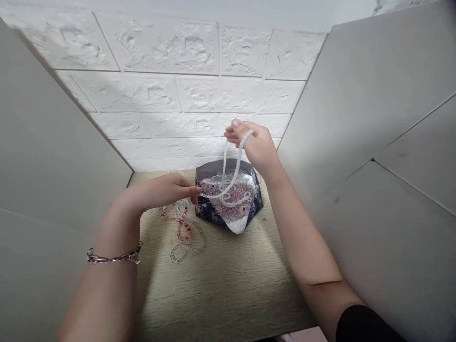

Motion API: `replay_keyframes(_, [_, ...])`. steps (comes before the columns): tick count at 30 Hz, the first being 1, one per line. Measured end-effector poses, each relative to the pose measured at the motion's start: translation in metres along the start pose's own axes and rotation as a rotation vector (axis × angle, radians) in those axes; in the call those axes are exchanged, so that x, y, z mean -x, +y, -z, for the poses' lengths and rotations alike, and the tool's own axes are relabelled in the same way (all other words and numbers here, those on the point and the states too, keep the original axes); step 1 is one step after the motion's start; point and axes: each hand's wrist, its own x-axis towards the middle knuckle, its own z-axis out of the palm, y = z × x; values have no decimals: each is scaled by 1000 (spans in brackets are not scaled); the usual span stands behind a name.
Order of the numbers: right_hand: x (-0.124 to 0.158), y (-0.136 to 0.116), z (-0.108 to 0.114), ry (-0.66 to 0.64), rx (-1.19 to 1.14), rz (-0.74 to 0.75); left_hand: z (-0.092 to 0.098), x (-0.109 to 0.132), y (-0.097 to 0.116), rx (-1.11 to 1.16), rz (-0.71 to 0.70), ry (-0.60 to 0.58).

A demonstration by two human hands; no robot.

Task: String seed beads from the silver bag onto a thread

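Observation:
A long strand of small white beads (235, 175) runs between my two hands. My left hand (174, 187) pinches one end of it between thumb and fingers, low at the bag's left edge. Higher up, my right hand (259, 146) has the strand looped over it, with thumb and fingers drawn together. Part of the strand hangs down and coils over a heap of tiny pink and multicoloured beads (233, 209). Those beads lie in an opened dark blue patterned bag (258, 205) with a silvery lining. Thin threads show near my left fingertips.
Left of the bag, several finished-looking bead strands (188, 247), some clear and some red, lie on the wooden surface (213, 285). A white brick-patterned wall (153, 92) stands behind. Grey panels (356, 118) close in both sides.

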Motion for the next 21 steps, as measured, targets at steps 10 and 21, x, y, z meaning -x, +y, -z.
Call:
replay_keyframes(10, [17,0,-22,-263,271,68,-7,-9,6,21,-43,23])
replay_keyframes(21, [14,18,-31,-371,417,4,-10,-9,14,385,-257,80])
